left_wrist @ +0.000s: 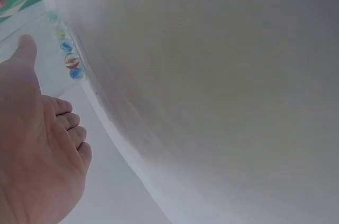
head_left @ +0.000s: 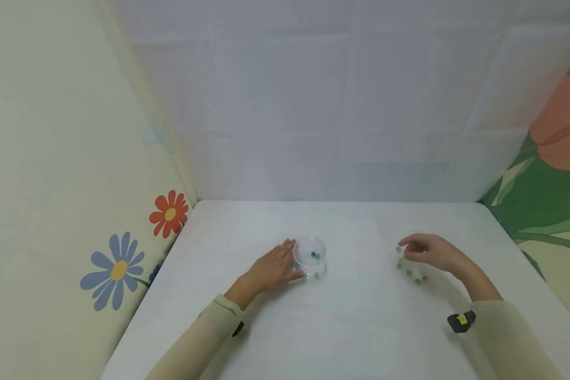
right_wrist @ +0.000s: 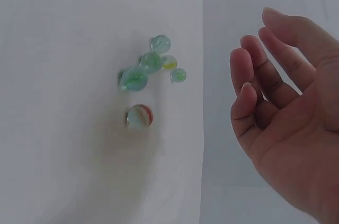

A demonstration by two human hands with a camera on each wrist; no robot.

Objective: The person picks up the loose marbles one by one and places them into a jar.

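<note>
Backdrop (head_left: pixel 351 105): white cloth, creased, hung at 12 o'clock behind the table.
Side panels (head_left: pixel 38 132): flower-printed; blue flower (head_left: pixel 119 270) and red flower (head_left: pixel 170 214) near 9 o'clock from the bowl, orange tulip (head_left: pixel 564 121) at 2 o'clock.
Table (head_left: pixel 356 327): white, rounded at the far corners.
Clear bowl (head_left: pixel 302 250): set on the table, just beside the left hand.
Bowl contents: blue marble (head_left: pixel 313 254) and green marble (head_left: pixel 317 256), close together; pale green marble (head_left: pixel 316 275) at the bowl's 6 o'clock, inside or in front impossible to tell.
Left hand (head_left: pixel 273 268): released, fingers extended, thumb spread, placed at the bowl's 8 o'clock, fingertips at its side.
Marble row (left_wrist: pixel 66 45): five, green, yellow, blue and orange-red, beyond the left thumb at 10 o'clock in the left wrist view.
Right hand (head_left: pixel 429 250): unclenched, fingers loosely bent, raised at 3 o'clock from the bowl; contact with the nearest marble impossible to tell.
Loose marbles (right_wrist: pixel 133 78): six, mostly green, one yellow-marked, one red-banded; on the table at the right hand's 8 o'clock in the head view.
Sleeves (head_left: pixel 508 332): light beige, both arms.
</note>
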